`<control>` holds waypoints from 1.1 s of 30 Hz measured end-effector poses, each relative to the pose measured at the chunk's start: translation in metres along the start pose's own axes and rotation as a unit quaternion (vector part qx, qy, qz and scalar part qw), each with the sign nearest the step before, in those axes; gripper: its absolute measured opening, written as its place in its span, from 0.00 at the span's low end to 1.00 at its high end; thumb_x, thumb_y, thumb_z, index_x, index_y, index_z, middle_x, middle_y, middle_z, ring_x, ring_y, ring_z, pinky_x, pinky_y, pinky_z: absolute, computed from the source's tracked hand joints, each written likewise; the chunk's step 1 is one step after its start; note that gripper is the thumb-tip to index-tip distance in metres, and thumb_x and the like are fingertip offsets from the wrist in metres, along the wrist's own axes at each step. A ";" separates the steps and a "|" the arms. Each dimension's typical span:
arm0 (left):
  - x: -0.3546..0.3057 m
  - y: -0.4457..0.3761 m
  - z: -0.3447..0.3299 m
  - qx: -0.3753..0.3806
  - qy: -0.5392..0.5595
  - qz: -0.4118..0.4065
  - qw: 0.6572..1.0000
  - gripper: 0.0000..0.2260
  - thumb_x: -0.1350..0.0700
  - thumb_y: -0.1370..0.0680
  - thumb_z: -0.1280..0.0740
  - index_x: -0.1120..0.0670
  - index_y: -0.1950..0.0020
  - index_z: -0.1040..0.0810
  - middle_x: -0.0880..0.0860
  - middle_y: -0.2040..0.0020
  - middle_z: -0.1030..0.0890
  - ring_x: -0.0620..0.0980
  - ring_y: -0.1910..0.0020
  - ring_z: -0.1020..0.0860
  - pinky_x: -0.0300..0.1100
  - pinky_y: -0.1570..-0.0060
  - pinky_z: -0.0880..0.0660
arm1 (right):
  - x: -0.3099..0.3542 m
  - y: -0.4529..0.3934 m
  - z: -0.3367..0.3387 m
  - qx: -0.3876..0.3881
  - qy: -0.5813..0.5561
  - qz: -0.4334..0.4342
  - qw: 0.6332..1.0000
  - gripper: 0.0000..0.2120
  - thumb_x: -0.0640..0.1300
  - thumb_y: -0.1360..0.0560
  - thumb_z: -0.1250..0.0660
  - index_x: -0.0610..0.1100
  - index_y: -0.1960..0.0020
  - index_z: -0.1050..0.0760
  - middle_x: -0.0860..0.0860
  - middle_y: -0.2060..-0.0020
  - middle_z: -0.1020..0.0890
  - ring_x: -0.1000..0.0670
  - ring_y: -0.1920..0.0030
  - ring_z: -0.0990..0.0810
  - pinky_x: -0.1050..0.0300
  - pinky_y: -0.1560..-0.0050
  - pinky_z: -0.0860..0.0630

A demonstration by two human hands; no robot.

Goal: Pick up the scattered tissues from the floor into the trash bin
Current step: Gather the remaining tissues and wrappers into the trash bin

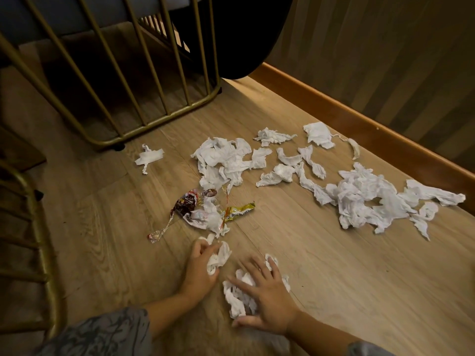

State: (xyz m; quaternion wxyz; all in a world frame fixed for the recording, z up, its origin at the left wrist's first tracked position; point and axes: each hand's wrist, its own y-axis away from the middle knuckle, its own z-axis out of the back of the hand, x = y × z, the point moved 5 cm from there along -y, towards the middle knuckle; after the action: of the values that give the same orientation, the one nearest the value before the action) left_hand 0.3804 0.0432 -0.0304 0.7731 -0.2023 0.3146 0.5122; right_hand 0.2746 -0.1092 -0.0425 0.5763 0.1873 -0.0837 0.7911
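White crumpled tissues lie scattered over the wooden floor (pixel 347 278). One big heap (pixel 226 160) sits in the middle, another heap (pixel 370 199) to the right, and a single tissue (pixel 149 156) lies at the left. My left hand (pixel 199 268) is closed around a small tissue (pixel 218 258) near the floor. My right hand (pixel 267 294) lies flat with spread fingers on top of a tissue wad (pixel 237 298). No trash bin is in view.
Candy wrappers (pixel 203 209) lie mixed with tissue just beyond my left hand. A gold metal chair frame (pixel 144 98) stands at the back left, another gold frame (pixel 38 227) at the left edge. A wooden baseboard (pixel 359 116) and wall run along the right.
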 end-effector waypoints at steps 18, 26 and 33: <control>-0.151 -0.105 0.041 -0.012 0.072 -0.007 0.997 0.15 0.45 0.32 0.25 0.52 0.63 0.27 0.49 0.66 0.22 0.47 0.67 0.25 0.43 0.65 0.27 | -0.098 -0.028 0.193 -0.279 -0.035 -0.182 0.942 0.05 0.41 0.28 0.32 0.45 0.56 0.17 0.50 0.61 0.19 0.47 0.58 0.22 0.59 0.63 0.34; -0.296 -0.147 0.053 -0.017 0.107 -0.116 0.987 0.08 0.61 0.27 0.31 0.51 0.52 0.16 0.49 0.51 0.16 0.47 0.51 0.20 0.39 0.51 0.23 | -0.104 0.033 0.345 -0.449 -0.077 -0.128 0.881 0.13 0.49 0.27 0.34 0.42 0.65 0.22 0.48 0.68 0.22 0.51 0.66 0.24 0.50 0.67 0.23; -0.434 -0.120 0.006 0.078 0.108 -0.184 0.974 0.14 0.40 0.28 0.30 0.50 0.57 0.17 0.46 0.60 0.17 0.44 0.60 0.20 0.31 0.66 0.26 | -0.137 0.146 0.422 -0.546 -0.022 -0.147 0.824 0.16 0.52 0.24 0.32 0.42 0.62 0.20 0.49 0.66 0.20 0.53 0.65 0.22 0.59 0.67 0.22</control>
State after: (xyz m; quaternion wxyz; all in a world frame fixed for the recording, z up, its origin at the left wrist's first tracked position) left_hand 0.3720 -0.2887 0.2735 0.8290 -0.2497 0.3929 0.3100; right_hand 0.2574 -0.4241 0.3024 0.6917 -0.1306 -0.4866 0.5174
